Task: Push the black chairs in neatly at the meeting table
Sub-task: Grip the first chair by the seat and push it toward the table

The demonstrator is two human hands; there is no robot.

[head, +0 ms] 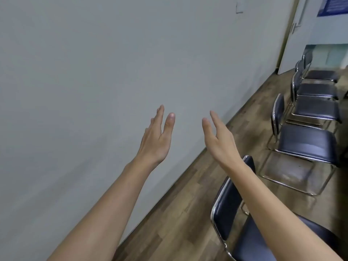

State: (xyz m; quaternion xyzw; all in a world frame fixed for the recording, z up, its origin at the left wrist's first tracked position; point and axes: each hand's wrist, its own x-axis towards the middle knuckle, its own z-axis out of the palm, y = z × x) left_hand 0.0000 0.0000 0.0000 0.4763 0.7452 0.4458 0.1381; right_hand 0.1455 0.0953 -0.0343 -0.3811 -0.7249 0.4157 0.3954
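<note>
Hovering empty, both hands (156,136) (219,137) above nearest black chair (228,204).

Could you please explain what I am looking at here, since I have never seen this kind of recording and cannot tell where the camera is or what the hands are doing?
There is no machine here. The single picture comes from a wide-angle camera worn on a person's head, looking forward and down, so the two bare arms reaching into view are the wearer's own. The left hand and the right hand are raised in front of a plain grey wall, with fingers straight and nothing held. Neither hand touches anything. To the right, on a wooden floor, stands a row of black chairs with chrome frames. The nearest chair is just under the right forearm, and the next chair stands a little further along, with more behind it. Beyond them, a white door stands at the far end. No meeting table shows in this picture.
</note>
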